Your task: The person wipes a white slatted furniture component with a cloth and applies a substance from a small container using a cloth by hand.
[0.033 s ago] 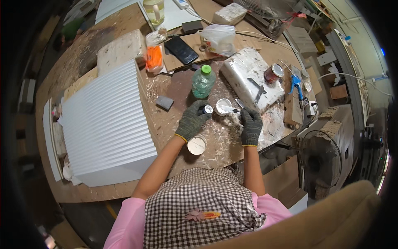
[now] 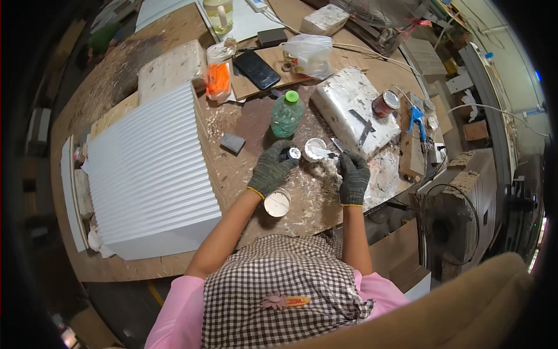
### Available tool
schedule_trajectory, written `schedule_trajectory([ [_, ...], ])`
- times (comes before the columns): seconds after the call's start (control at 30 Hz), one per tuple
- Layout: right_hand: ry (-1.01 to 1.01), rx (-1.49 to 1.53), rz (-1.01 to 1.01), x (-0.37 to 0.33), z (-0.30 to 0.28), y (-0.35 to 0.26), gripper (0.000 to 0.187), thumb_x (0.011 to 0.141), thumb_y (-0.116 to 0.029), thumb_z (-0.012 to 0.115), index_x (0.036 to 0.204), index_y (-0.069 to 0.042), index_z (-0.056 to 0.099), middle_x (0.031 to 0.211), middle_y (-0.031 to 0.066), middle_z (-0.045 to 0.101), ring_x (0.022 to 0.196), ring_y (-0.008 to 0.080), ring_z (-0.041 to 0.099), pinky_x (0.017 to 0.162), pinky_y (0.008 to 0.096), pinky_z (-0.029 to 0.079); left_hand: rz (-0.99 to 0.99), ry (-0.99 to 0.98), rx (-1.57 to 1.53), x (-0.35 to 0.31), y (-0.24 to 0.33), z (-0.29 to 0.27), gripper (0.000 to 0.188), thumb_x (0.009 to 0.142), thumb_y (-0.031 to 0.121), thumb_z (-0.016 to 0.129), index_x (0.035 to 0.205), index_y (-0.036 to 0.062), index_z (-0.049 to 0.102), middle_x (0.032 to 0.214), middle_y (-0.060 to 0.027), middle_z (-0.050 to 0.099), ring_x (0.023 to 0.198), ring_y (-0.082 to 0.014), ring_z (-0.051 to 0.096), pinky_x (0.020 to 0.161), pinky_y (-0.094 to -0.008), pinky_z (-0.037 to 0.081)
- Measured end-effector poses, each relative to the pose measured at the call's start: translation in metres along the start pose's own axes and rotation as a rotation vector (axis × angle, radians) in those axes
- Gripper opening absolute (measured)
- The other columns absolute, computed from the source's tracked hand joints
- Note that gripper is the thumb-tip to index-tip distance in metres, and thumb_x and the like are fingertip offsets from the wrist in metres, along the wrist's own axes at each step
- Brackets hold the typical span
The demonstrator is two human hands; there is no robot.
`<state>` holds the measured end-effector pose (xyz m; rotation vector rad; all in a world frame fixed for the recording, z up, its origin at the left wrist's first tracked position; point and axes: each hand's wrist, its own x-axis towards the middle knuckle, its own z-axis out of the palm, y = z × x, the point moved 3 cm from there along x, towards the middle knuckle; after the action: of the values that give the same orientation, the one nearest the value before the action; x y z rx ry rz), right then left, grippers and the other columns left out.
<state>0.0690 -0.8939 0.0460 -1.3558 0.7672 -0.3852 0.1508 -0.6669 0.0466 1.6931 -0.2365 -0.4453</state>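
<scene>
My left hand (image 2: 271,170), in a dark grey knit glove, is closed around a small dark container with a white round top (image 2: 294,153). My right hand (image 2: 354,179), gloved alike, grips a small spatula (image 2: 323,153) whose blade carries white paste. That blade lies at the rim of a small white tub (image 2: 312,143) of paste. Close by my left wrist is a round cream-coloured tub or lid (image 2: 277,202). Behind my left hand stands a green clear bottle (image 2: 286,114) with a bright green cap. A grey block (image 2: 232,143) lies to its left.
A white ribbed panel (image 2: 151,174) covers the left of the worktable. At right, a wrapped slab (image 2: 351,104) bears a dark red can (image 2: 385,103) and a flat black tool (image 2: 364,127). A blue-handled tool (image 2: 416,119) lies beyond; a phone (image 2: 256,70) lies at the back.
</scene>
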Motion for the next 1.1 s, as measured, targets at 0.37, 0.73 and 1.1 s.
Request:
schedule_trajectory([
  [0.37, -0.193, -0.185, -0.479, -0.058, 0.036, -0.049, 0.016, 0.088, -0.001, 0.073, 0.103, -0.003, 0.069, 0.094, 0.0074, 0.07, 0.083, 0.0121, 0.066, 0.072, 0.0278, 0.055, 0.04, -0.023, -0.137, -0.004, 0.004, 0.001, 0.04, 0.088, 0.016, 0.075, 0.123, 0.0048, 0.061, 0.113, -0.0076, 0.066, 0.102, -0.0144, 0.063, 0.091, -0.0307, 0.052],
  [0.73, -0.445, -0.743, -0.975, -0.084, 0.052, -0.081, 0.033, 0.078, 0.006, 0.069, 0.105, -0.012, 0.071, 0.101, 0.0135, 0.07, 0.091, 0.03, 0.069, 0.078, 0.0378, 0.056, 0.069, 0.048, 0.034, -0.009, 0.015, -0.005, 0.038, 0.086, 0.009, 0.075, 0.121, 0.0049, 0.062, 0.11, -0.0082, 0.068, 0.099, -0.0154, 0.065, 0.088, -0.031, 0.053],
  [1.1, -0.265, -0.677, -0.972, -0.075, 0.036, -0.09, 0.029, 0.078, 0.01, 0.07, 0.101, -0.008, 0.071, 0.098, 0.0116, 0.071, 0.093, 0.028, 0.07, 0.083, 0.0351, 0.055, 0.118, 0.068, 0.102, -0.01, 0.018, -0.009, 0.035, 0.086, 0.011, 0.075, 0.118, 0.0051, 0.063, 0.11, -0.0097, 0.069, 0.098, -0.018, 0.066, 0.088, -0.0331, 0.053],
])
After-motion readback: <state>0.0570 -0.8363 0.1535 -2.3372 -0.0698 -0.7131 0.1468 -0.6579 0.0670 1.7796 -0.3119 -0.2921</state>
